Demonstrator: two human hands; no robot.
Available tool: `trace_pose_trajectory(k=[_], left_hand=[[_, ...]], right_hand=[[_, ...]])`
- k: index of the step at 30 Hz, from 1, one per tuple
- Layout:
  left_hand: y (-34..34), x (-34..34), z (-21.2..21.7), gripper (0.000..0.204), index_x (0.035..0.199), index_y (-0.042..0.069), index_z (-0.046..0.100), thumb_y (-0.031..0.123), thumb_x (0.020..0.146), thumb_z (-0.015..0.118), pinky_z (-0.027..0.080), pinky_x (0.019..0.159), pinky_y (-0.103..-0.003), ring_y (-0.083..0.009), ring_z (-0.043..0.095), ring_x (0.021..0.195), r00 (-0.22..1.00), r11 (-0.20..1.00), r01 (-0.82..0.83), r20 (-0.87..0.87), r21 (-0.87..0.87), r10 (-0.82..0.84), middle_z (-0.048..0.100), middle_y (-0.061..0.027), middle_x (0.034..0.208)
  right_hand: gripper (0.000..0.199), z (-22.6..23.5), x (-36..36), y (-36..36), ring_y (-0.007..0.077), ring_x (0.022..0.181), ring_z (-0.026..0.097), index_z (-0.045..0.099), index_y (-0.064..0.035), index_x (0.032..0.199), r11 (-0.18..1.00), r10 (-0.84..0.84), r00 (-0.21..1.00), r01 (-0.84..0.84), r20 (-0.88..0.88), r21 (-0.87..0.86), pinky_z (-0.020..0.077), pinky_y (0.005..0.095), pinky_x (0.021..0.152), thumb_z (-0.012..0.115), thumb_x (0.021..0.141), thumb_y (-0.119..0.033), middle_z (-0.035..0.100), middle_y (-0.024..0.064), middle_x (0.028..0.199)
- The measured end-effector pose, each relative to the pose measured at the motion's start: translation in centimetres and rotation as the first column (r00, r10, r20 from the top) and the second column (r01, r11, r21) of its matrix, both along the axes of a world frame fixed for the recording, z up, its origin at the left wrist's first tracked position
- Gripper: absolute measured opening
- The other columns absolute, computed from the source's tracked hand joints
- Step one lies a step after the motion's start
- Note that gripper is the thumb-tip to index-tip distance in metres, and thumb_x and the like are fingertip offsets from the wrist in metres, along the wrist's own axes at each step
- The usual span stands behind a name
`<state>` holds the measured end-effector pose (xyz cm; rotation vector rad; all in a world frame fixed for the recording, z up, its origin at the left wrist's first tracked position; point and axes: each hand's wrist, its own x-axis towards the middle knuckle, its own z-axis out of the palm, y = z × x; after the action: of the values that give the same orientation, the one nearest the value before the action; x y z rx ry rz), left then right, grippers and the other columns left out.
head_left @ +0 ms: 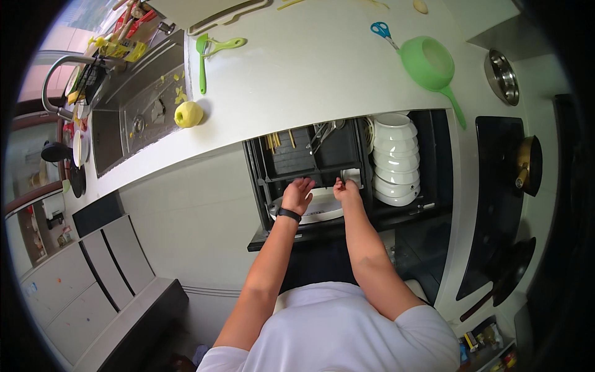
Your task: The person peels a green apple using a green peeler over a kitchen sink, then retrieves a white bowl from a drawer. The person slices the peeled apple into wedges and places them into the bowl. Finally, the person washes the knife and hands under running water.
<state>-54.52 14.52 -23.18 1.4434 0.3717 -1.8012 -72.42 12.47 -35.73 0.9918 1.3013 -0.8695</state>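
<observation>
An open black drawer [365, 214] lies in front of me, and both my hands reach into its near left part. My left hand [299, 195] is open, fingers stretched out, over a white oval dish [319, 214]. My right hand [348, 188] has its fingers closed in a pinch beside a small pale holder [351, 175]; whatever they grip is hidden. A tall stack of white bowls [396, 164] stands to the right of my hands. Chopsticks [273, 144] and metal utensils [320, 136] lie in the compartments behind them.
On the counter [297, 68] are a peeled yellow fruit [188, 115], a green peeler [202, 65], another green-handled tool [227, 44], blue scissors [384, 32] and a green pan [426, 62]. A sink [139, 105] is at left; a steel bowl [501, 77] and black cooktop [496, 204] at right.
</observation>
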Motion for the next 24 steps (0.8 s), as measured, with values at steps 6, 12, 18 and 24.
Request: trace_pose_trajectory(k=[6,12,18,24], left_hand=[[-0.3,0.7,1.2,0.055,0.149,0.004,0.022,0.025,0.100,0.035,0.021,0.111,-0.042,-0.0187,0.045,0.130,0.996,0.996,0.091,0.023,-0.025,-0.091,0.044,-0.0048,0.146],[-0.5,0.6,0.9,0.053,0.147,0.004,0.026,0.025,0.099,0.036,0.023,0.109,-0.042,-0.0188,0.047,0.127,0.996,0.997,0.081,0.031,-0.011,-0.080,0.044,-0.0050,0.146],[-1.5,0.6,1.0,0.043,0.138,0.004,0.040,0.022,0.099,0.040,0.034,0.099,-0.035,-0.0168,0.050,0.124,0.999,0.999,-0.026,-0.044,-0.039,0.024,0.050,-0.0041,0.140],[-3.7,1.2,0.5,0.036,0.129,0.005,0.050,0.023,0.100,0.039,0.036,0.093,-0.033,-0.0158,0.051,0.122,1.000,0.996,-0.002,-0.018,-0.092,0.000,0.055,-0.0034,0.133]], right_hand=[[0.031,-3.4,-1.3,0.2,0.0118,0.052,0.051,0.057,-0.0012,0.088,0.996,0.068,0.998,-0.067,-0.012,0.057,0.0419,0.0224,0.045,0.041,0.100,-0.025,0.061,0.0067,0.072],[0.032,-1.9,-0.4,-1.3,0.0135,0.052,0.053,0.057,0.0004,0.094,0.980,0.194,0.975,-0.197,0.112,0.014,0.0413,0.0223,0.043,0.044,0.100,-0.028,0.063,0.0096,0.076],[0.040,-4.8,-1.8,0.2,0.0162,0.056,0.055,0.055,0.0023,0.103,0.981,0.179,0.983,-0.183,0.048,0.072,0.0426,0.0243,0.045,0.044,0.101,-0.037,0.065,0.0141,0.084],[0.034,-0.8,0.0,-0.8,0.0129,0.055,0.052,0.059,-0.0023,0.095,0.935,0.346,0.936,-0.338,0.063,-0.104,0.0402,0.0233,0.047,0.053,0.098,-0.036,0.064,0.0075,0.082]])
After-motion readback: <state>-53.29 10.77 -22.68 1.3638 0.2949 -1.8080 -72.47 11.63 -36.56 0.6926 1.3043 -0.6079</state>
